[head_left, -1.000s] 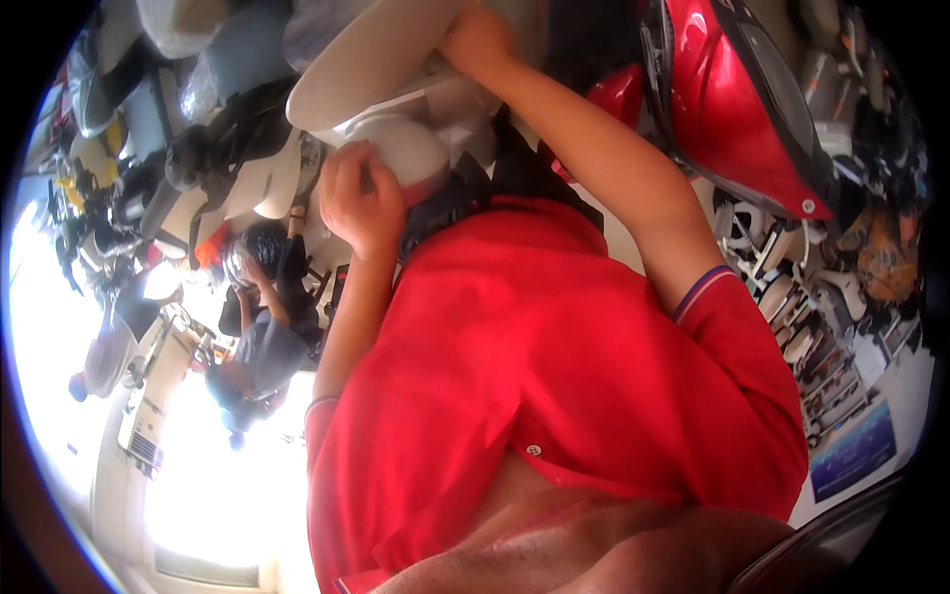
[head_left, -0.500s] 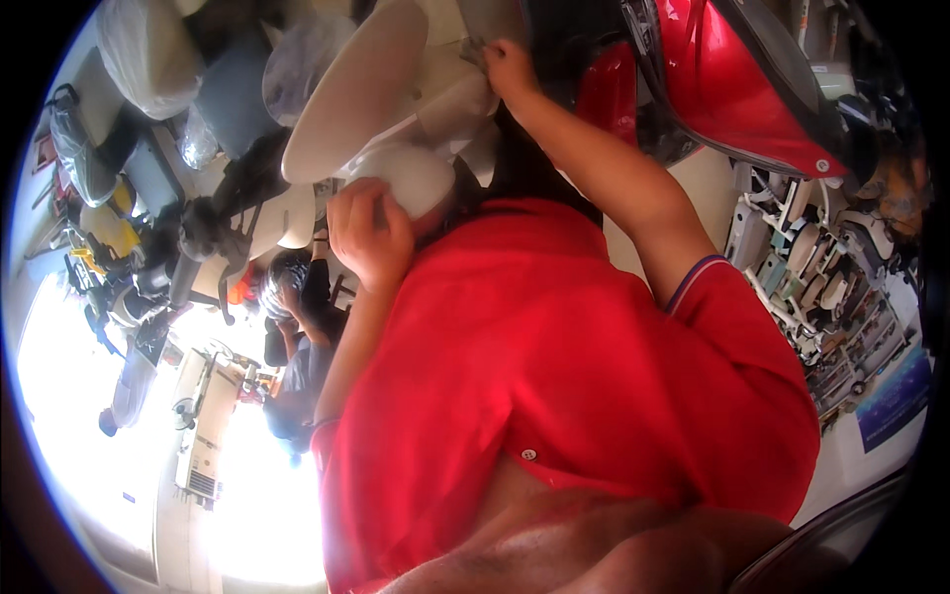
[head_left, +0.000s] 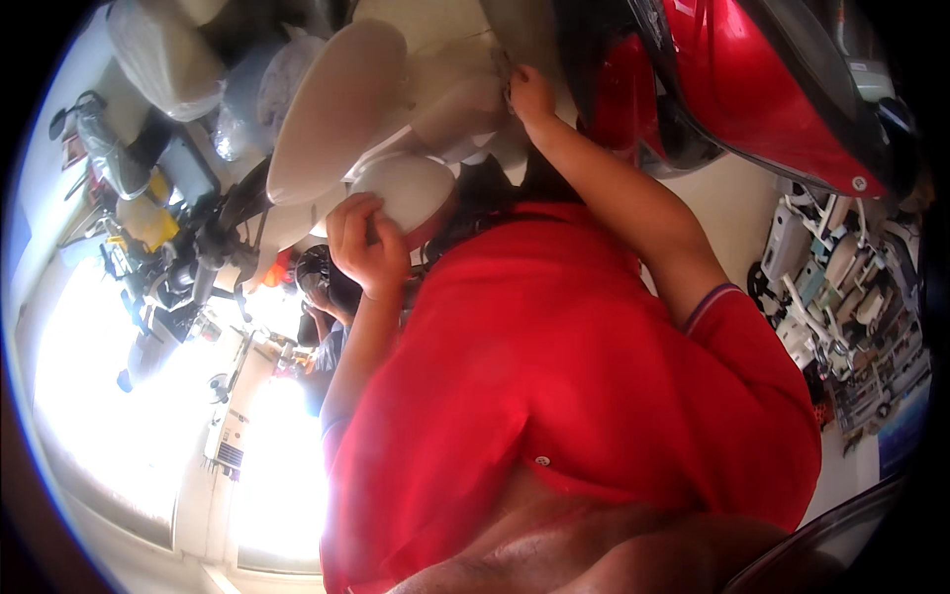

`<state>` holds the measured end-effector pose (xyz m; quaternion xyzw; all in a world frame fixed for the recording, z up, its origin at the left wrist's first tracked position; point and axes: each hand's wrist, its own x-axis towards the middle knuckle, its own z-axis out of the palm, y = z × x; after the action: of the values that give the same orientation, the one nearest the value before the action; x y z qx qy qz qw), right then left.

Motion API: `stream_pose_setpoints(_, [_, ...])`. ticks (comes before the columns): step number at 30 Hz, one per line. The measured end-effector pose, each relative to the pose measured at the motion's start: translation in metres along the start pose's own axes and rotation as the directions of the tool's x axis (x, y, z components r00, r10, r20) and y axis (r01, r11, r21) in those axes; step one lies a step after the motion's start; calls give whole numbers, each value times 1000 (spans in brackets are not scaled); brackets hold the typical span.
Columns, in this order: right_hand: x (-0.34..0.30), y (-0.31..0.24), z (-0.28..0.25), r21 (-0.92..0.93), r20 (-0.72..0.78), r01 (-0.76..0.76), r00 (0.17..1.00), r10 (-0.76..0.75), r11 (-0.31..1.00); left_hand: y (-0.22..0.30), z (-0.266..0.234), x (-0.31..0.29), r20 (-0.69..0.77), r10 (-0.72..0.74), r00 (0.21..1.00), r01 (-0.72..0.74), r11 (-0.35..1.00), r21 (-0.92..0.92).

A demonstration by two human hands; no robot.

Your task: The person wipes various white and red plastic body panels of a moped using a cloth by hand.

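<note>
My left hand (head_left: 368,247) has its fingers curled against the edge of a pale, rounded padded piece (head_left: 411,193), which looks like a seat. What lies inside those fingers, if anything, is hidden. Farther out, my right hand (head_left: 532,94) is closed at a small greyish thing (head_left: 505,81), too blurred to name, beside a beige moulded body (head_left: 460,114). Between the hands and to the left stands a long beige oval panel (head_left: 336,109). The pale pieces seem to belong to one vehicle, perhaps a scooter.
A glossy red body panel with black trim (head_left: 762,84) stands close on the right. Several plastic-wrapped vehicles (head_left: 163,59) crowd the far left. Another person (head_left: 327,297) is behind my left arm. Shelves of light-coloured parts (head_left: 841,287) line the right side.
My right hand has shifted slightly right and nearer, with the greyish thing beside its fingers. The left hand stays at the rounded piece. The whole view has swung a little.
</note>
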<state>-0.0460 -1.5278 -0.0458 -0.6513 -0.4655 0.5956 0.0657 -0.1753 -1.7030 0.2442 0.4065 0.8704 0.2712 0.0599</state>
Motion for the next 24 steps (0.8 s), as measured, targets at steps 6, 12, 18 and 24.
stream_pose_setpoints(6, [-37, -60, -20, -79, 135, 326, 940, -314, 942, -3, 1, 0, -32, 28, 999, -28, 1000, 0])
stream_pose_setpoints(12, [-45, -97, -23, -185, 128, 346, 937, -326, 920, -7, 4, -2, -79, 44, 996, -45, 999, -10])
stream_pose_setpoints(18, [-92, -129, -11, -447, 112, 646, 726, -678, 618, -6, 8, -4, -75, 38, 996, -39, 999, -7])
stream_pose_setpoints(24, [-101, -122, 9, -255, 142, 813, 566, -812, 523, -10, 14, -4, -144, 61, 988, -64, 998, -20])
